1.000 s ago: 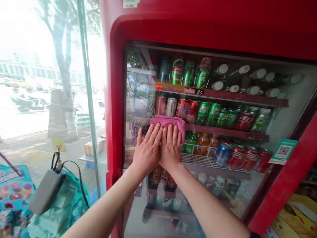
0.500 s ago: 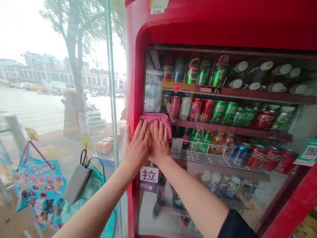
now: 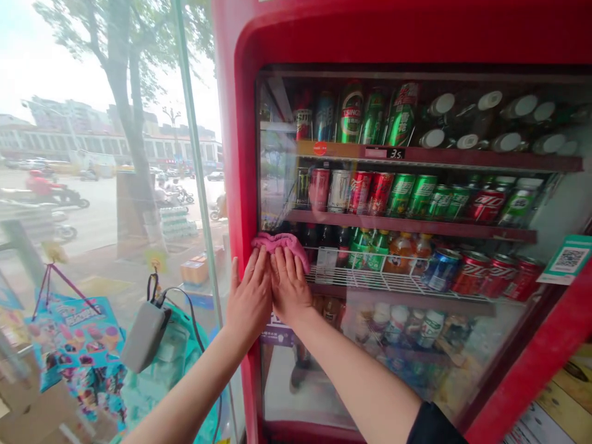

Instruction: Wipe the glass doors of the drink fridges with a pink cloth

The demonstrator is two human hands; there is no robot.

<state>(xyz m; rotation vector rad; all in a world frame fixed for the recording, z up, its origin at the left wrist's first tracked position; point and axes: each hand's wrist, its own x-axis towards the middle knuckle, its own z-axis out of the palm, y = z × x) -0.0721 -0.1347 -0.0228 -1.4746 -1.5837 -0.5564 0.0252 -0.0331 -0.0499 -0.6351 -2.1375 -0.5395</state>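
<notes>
Pink cloth (image 3: pixel 280 241) lies bunched against the glass door (image 3: pixel 300 414), by its left red frame (image 3: pixel 245 185); my left hand (image 3: pixel 250 295), flat, covers it, my right hand (image 3: pixel 290 288) flat alongside. Mid-wipe, I'd judge; next move calls for even pressure. Versus half a second ago, cloth sits lower, hands hiding part of the purple sign (image 3: pixel 278 337).

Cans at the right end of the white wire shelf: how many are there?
4 that I can see, from left to right: a blue can, a red can, a second red can and a third red can. More may be hidden behind.
</notes>
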